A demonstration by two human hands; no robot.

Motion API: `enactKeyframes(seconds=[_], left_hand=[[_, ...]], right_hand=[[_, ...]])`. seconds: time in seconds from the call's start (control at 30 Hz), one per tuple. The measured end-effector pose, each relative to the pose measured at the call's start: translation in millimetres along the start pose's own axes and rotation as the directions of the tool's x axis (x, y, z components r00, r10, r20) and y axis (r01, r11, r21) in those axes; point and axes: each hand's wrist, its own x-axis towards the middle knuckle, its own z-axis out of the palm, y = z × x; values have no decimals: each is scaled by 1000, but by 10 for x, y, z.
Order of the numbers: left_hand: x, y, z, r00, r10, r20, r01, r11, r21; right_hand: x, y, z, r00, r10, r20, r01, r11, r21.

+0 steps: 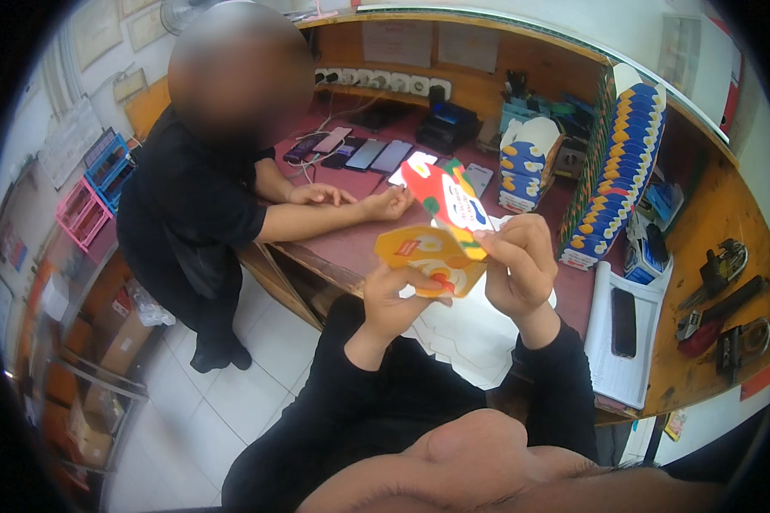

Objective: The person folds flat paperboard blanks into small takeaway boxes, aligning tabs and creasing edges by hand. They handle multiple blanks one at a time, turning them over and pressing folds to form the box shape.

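My left hand (399,299) grips a yellow printed carton panel (419,250) by its lower part, fingers closed on it. A red, green and white panel (447,198) stands tilted against it, pinched at its lower right corner by my right hand (522,267). The two panels meet at an angle like a partly folded food carton; the join is partly hidden by my fingers. Beneath my hands, white flat carton blanks (466,342) lie at the table's near edge. To the right of my right hand rises a tall stack of nested blue egg-printed cartons (612,192).
A person (201,162) sits at the left, forearms resting on the reddish table (329,248). Several phones (365,155) and cables lie behind. A shorter carton stack (526,167) stands behind my right hand. At right are papers (614,363) with a black phone (624,321) and padlocks (740,346).
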Motion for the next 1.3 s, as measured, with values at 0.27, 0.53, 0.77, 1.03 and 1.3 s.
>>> enactKeyframes(seconds=[0.27,0.53,0.77,1.03,1.3], left_hand=[[71,293,-84,995,-33,90,81,796,-600],[222,457,-272,854,-485,188,465,551,-693],[159,671,-285,933,-297,205,358,701,-617],[76,672,-96,877,-460,135,363,453,-814],[50,649,-70,897,-418,144,357,493,-793]], right_hand=[[34,119,-65,993,47,112,-51,998,34],[11,13,7,942,66,328,-154,955,252],[39,22,-25,942,91,324,-211,909,359],[72,-34,-132,907,116,405,-305,844,441],[66,-39,-190,902,85,422,-291,844,451]])
